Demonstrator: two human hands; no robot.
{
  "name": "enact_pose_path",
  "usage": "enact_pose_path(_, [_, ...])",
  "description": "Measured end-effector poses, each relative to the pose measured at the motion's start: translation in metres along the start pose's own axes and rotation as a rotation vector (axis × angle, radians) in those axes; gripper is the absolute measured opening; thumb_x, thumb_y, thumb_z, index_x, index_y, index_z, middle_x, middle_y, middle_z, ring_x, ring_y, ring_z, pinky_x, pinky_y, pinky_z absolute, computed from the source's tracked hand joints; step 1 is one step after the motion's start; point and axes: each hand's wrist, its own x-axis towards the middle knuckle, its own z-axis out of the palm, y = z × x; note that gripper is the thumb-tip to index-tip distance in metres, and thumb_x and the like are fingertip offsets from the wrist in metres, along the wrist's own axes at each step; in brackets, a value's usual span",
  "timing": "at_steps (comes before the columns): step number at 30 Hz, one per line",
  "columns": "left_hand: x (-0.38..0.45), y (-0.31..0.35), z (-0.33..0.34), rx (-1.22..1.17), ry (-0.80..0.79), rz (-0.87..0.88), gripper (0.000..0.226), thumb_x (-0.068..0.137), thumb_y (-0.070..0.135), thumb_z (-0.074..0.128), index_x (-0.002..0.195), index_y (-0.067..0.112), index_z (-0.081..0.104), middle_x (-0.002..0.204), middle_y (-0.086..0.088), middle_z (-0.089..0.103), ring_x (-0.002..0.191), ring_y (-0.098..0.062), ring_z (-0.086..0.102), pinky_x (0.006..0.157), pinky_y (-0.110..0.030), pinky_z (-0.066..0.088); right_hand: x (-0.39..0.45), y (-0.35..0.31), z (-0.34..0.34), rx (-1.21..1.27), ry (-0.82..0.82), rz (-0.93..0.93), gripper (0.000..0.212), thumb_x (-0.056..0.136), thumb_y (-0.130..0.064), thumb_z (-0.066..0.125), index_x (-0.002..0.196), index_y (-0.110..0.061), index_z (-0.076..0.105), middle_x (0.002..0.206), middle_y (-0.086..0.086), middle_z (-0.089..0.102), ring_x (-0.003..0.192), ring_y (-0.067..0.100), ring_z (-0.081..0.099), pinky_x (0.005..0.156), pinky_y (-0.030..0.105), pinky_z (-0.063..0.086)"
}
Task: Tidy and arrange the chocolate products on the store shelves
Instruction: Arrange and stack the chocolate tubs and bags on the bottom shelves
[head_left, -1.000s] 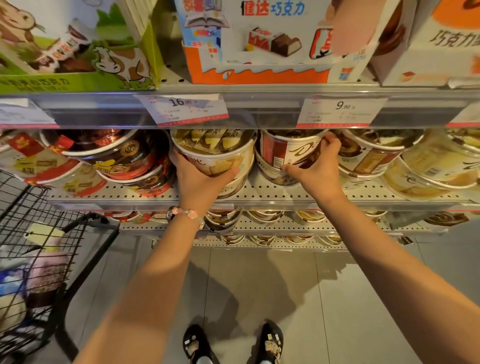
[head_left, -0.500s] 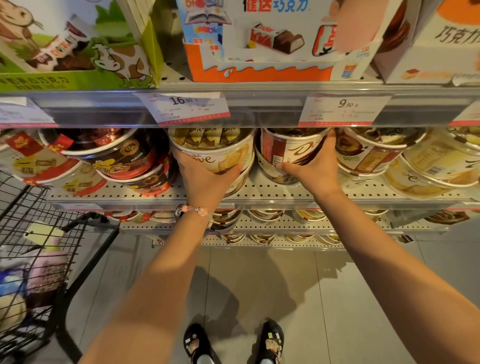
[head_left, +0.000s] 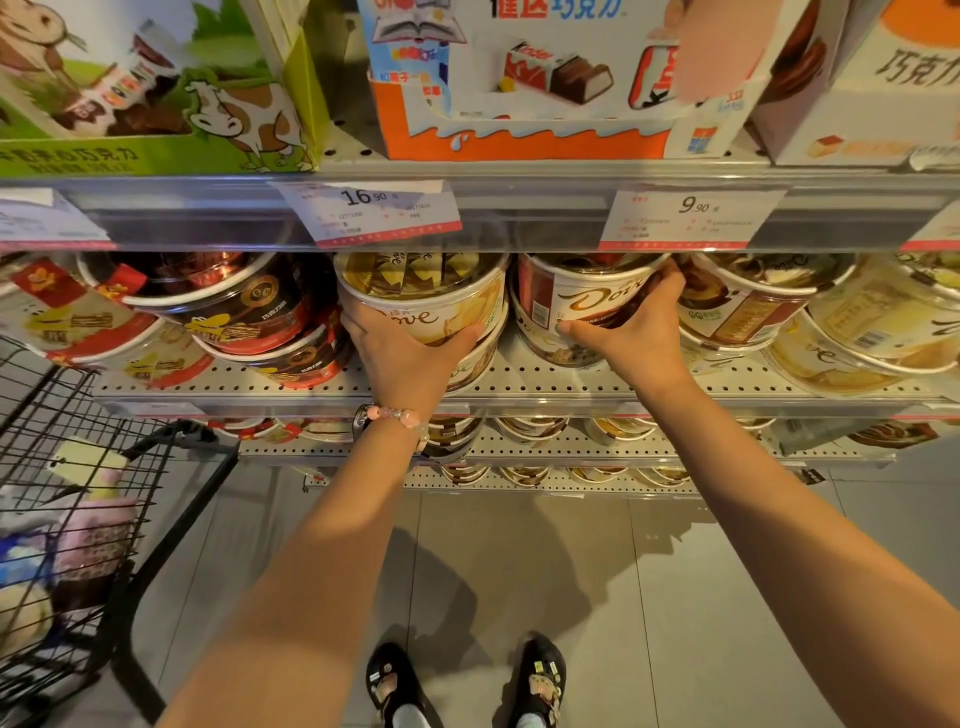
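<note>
Rigid but smooth and likely slippery, the gold tub and brown tub sit cupped in the left hand and right hand, fingers curled round their walls.

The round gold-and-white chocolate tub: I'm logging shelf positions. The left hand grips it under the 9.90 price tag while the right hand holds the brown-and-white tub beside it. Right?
Not quite. The head view shows the round gold-and-white chocolate tub under the 16.90 price tag, not the 9.90 one. The left hand does grip it, and the right hand holds the brown-and-white tub beside it.
</note>
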Motion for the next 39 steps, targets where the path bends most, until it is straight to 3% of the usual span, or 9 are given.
enact_pose_path(5, [-0.002,0.003,0.0,0.024,0.013,0.005,0.129,0.05,0.042,0.089,0.144,0.001,0.011,0.146,-0.016,0.022,0.138,-0.025,0.022,0.114,-0.029,0.02,0.002,0.001,0.003,0.01,0.063,0.033,0.11,0.05,-0.027,0.093,0.132,-0.006,0.023,0.134,0.005,0.041,0.125,0.014,0.039,0.11,0.031,0.033])
enact_pose_path(9, [-0.004,0.005,0.006,0.069,-0.01,-0.118,0.094,0.057,0.051,0.082,0.125,-0.002,0.048,0.123,-0.021,0.055,0.116,-0.032,0.053,0.096,-0.037,0.043,0.003,-0.003,0.01,-0.187,0.11,-0.01,0.118,0.044,-0.046,0.091,0.135,-0.003,0.029,0.136,0.013,0.034,0.132,0.024,0.03,0.114,0.035,0.026])
enact_pose_path(13, [-0.001,0.0,0.01,0.068,-0.018,-0.155,0.084,0.059,0.057,0.079,0.116,0.0,0.056,0.112,-0.018,0.062,0.104,-0.029,0.06,0.087,-0.037,0.048,0.004,-0.003,0.012,-0.142,0.101,-0.013,0.113,0.046,-0.044,0.091,0.132,-0.003,0.031,0.134,0.011,0.037,0.13,0.023,0.034,0.112,0.035,0.03])
enact_pose_path(20, [0.0,0.005,0.008,0.066,0.017,-0.103,0.102,0.056,0.053,0.082,0.133,0.001,0.041,0.133,-0.019,0.048,0.124,-0.031,0.045,0.102,-0.037,0.038,0.006,0.0,0.011,0.004,0.081,0.037,0.106,0.048,-0.032,0.093,0.128,-0.007,0.028,0.131,0.004,0.045,0.123,0.013,0.042,0.101,0.019,0.032])
enact_pose_path(23, [0.002,0.009,0.007,0.059,0.013,-0.096,0.105,0.057,0.05,0.083,0.136,-0.001,0.036,0.137,-0.02,0.043,0.129,-0.032,0.04,0.105,-0.037,0.035,0.005,-0.004,0.017,-0.045,0.158,0.03,0.112,0.042,-0.041,0.093,0.128,-0.005,0.031,0.129,0.005,0.045,0.124,0.017,0.043,0.106,0.025,0.035])
enact_pose_path(28, [0.002,0.014,0.0,0.038,-0.041,-0.107,0.139,0.032,0.091,0.056,0.134,-0.002,0.04,0.134,-0.024,0.046,0.125,-0.036,0.044,0.104,-0.041,0.036,0.003,-0.008,0.025,-0.197,0.212,0.03,0.113,0.043,-0.05,0.09,0.13,-0.003,0.034,0.131,0.011,0.038,0.128,0.022,0.034,0.111,0.032,0.03])
enact_pose_path(33, [-0.011,-0.004,-0.006,0.095,0.053,0.035,0.126,0.057,0.033,0.086,0.147,0.002,0.004,0.154,-0.015,0.009,0.142,-0.027,0.008,0.108,-0.015,-0.002,0.006,-0.005,0.022,-0.12,0.162,0.022,0.114,0.043,-0.048,0.09,0.131,-0.005,0.032,0.131,0.008,0.041,0.128,0.02,0.038,0.11,0.034,0.034])
enact_pose_path(36, [-0.027,-0.028,-0.007,-0.023,0.08,-0.003,0.124,0.054,0.035,0.084,0.148,0.014,0.007,0.149,-0.006,0.014,0.14,-0.025,0.017,0.114,-0.044,0.025,0.008,0.0,0.019,-0.02,0.119,0.027,0.116,0.043,-0.041,0.092,0.134,-0.008,0.028,0.132,0.004,0.047,0.127,0.016,0.044,0.107,0.036,0.04])
enact_pose_path(39, [-0.035,-0.03,-0.004,-0.082,0.069,-0.067,0.127,0.05,0.036,0.088,0.146,0.013,0.009,0.147,-0.008,0.018,0.138,-0.024,0.02,0.113,-0.042,0.027,0.007,0.0,0.02,0.001,0.14,0.022,0.12,0.042,-0.043,0.091,0.136,-0.007,0.025,0.132,0.004,0.048,0.126,0.016,0.046,0.107,0.036,0.04])
